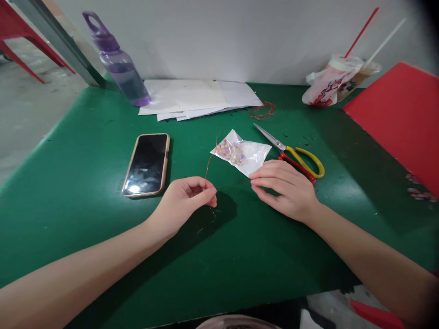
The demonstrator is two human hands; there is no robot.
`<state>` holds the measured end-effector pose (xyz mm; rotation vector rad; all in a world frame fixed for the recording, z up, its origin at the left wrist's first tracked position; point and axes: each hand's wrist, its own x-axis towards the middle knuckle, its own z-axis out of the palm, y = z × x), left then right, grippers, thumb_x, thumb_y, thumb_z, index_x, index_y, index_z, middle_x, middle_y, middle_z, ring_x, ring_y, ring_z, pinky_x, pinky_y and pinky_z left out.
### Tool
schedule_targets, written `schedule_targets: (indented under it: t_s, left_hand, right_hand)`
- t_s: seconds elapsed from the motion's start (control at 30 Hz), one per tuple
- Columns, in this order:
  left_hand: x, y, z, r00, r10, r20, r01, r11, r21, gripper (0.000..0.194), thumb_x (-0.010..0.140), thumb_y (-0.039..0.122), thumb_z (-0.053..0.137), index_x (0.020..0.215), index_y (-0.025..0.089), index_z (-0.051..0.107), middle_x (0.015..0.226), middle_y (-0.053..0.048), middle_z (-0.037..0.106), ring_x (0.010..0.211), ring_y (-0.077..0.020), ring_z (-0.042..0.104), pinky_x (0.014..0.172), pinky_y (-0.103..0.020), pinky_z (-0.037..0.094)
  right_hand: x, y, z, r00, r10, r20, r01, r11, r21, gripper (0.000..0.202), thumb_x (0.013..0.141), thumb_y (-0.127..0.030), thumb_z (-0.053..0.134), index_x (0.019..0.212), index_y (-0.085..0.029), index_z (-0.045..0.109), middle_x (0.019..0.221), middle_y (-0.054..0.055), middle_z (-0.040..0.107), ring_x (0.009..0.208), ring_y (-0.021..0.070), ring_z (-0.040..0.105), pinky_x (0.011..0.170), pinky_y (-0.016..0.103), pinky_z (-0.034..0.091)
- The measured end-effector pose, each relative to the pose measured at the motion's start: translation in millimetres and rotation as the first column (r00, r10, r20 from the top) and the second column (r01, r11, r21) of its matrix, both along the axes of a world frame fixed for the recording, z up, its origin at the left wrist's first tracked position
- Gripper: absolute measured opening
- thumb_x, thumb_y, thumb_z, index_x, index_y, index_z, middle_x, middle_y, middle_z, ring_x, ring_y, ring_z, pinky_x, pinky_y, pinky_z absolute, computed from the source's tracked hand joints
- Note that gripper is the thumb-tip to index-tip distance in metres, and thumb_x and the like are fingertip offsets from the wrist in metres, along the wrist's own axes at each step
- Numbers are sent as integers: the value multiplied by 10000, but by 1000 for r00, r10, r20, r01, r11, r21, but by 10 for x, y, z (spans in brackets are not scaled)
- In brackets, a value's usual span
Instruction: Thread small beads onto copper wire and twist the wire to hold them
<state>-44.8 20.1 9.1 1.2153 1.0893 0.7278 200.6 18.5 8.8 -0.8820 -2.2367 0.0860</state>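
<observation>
A thin copper wire [208, 165] is pinched between the thumb and fingers of my left hand [187, 201], with one end rising above it and a short curl hanging below. Another stretch of the wire runs across to my right hand [286, 187], whose fingertips are closed on it. Just beyond the right fingertips lies a small clear bag of pastel beads [231, 151]. Behind that hand rest scissors [288, 148] with one yellow and one red handle, blades pointing to the back left.
A phone [147, 164] lies left of my left hand. At the back are a purple water bottle [125, 77], white papers [192, 96], a coil of copper wire [264, 110] and drink cups with straws [334, 80]. A red board or box [401, 119] occupies the right side of the green table [219, 274].
</observation>
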Motion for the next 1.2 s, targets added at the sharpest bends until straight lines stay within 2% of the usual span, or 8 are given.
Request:
schedule_targets:
  t_s: [0.1,0.23,0.37,0.47,0.63,0.8,1.2]
  left_hand:
    - [-1,-4,-7,1000,8,-4,-8,1000,-1,152,778,305,609,704,172,612,642,-3,640,639,-123,589,648,-221,468]
    - [-11,-15,-5,1000,-2,-8,2,1000,4,151,779,304,609,702,174,611,634,1,641,634,-117,584,648,-214,461]
    - [-10,-16,4,1000,5,-3,-5,1000,-6,143,778,301,609,708,177,610,638,2,640,633,-117,581,646,-214,460]
    - [-1,-11,13,1000,8,-13,-8,1000,2,142,773,294,607,698,174,612,635,-5,638,633,-126,583,639,-222,460]
    - [-6,-10,7,1000,10,-11,-10,1000,4,144,773,294,608,690,176,610,628,-4,634,626,-128,580,643,-231,459]
    - [-23,-9,-10,1000,-8,9,8,1000,3,146,783,300,609,694,184,611,629,9,635,635,-114,577,645,-213,453]
    - [-17,-13,-19,1000,-9,19,9,1000,-2,140,787,294,612,701,184,614,629,18,636,630,-104,575,641,-203,451]
  right_hand:
    - [-38,-23,18,985,-39,-166,4,978,-206,175,756,-150,606,895,-252,634,934,11,680,894,174,627,811,374,526]
    - [-59,-48,35,927,-124,-353,-51,893,-446,136,754,-172,608,872,-229,644,962,24,674,920,181,630,844,380,520]
    - [-49,-33,36,822,-245,-513,-103,823,-559,95,760,-196,622,849,-216,648,947,34,684,864,171,650,822,366,540]
    - [-21,0,24,791,-299,-534,-130,771,-624,95,754,-218,641,847,-202,652,914,37,693,783,148,660,760,323,561]
    - [52,79,-38,787,-303,-538,-204,695,-689,134,732,-258,668,847,-189,660,818,34,699,667,128,648,654,288,561]
    - [79,116,-89,778,-306,-549,-270,626,-732,148,720,-261,682,856,-200,680,733,22,692,667,132,647,691,311,554]
    - [70,105,-134,730,-291,-619,-403,548,-733,117,712,-212,691,828,-208,671,704,2,665,621,107,612,647,287,531]
